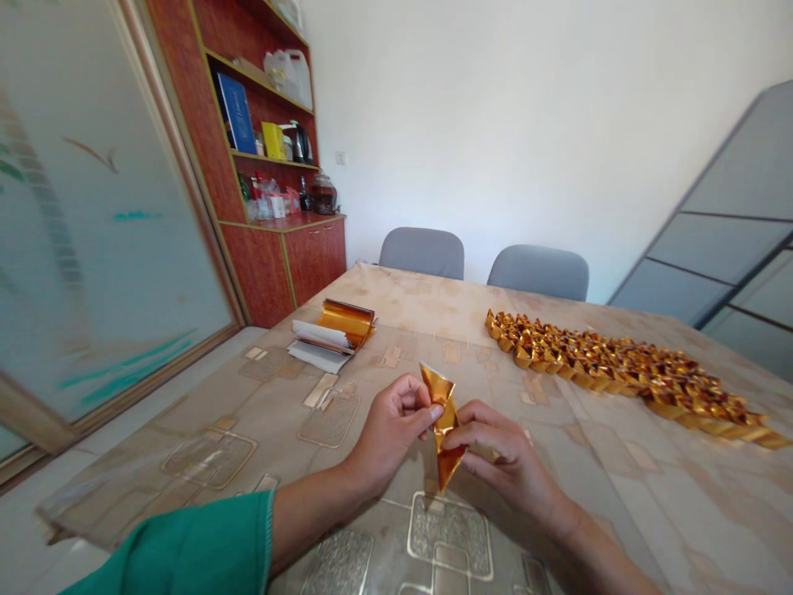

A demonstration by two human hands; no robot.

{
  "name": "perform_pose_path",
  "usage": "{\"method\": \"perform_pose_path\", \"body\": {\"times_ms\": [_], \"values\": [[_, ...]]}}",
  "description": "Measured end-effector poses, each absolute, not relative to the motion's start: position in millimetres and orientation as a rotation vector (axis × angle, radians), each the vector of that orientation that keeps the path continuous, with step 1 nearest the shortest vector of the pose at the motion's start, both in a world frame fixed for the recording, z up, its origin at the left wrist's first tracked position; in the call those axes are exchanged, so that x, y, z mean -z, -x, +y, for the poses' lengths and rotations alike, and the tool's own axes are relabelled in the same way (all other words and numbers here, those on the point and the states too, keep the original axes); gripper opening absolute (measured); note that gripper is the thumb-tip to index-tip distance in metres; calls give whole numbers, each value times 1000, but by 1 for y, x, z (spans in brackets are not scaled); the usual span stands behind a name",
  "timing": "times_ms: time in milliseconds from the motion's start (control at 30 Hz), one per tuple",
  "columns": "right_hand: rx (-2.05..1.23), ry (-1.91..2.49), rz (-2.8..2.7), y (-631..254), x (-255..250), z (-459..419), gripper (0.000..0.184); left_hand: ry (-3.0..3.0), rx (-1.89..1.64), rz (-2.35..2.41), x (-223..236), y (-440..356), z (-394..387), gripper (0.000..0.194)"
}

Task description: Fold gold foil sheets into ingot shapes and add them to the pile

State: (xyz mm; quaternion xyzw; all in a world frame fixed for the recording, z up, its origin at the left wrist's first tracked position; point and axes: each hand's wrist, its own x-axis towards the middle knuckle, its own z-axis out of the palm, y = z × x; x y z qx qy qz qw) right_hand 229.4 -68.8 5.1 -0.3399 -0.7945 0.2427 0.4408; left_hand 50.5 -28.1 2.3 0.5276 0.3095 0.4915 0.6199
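A piece of shiny gold foil paper (447, 420), folded with pointed ends, is held upright above the table between both hands. My left hand (396, 420) pinches its upper part between thumb and fingers. On its lower right side, the fingers of my right hand (499, 450) grip the gold paper. Beyond my left hand lies a stack of gold foil sheets (348, 321), curled, with white-backed paper showing at its near side. Over to the right, many folded gold paper pieces (595, 359) stand packed together in long rows.
A patterned cloth covers the table (248, 413). Two grey chairs (421, 252) stand at the far side by the white wall. A red-brown cabinet (278, 264) with shelves of goods is at the back left, beside a frosted sliding door (111, 215).
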Motion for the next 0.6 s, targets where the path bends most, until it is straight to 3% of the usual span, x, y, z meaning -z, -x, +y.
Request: {"method": "perform_pose_path", "body": {"times_ms": [133, 367, 600], "values": [[-606, 855, -1959, -233, -5, -67, 13, -1237, -1083, 691, -4, -48, -27, 22], [-516, 831, -1950, -238, -8, -66, 11, -1172, -940, 663, -10, -46, -33, 41], [-581, 813, -2016, -244, -11, -66, 9, -1249, -935, 666, -6, -46, -34, 38]]}}
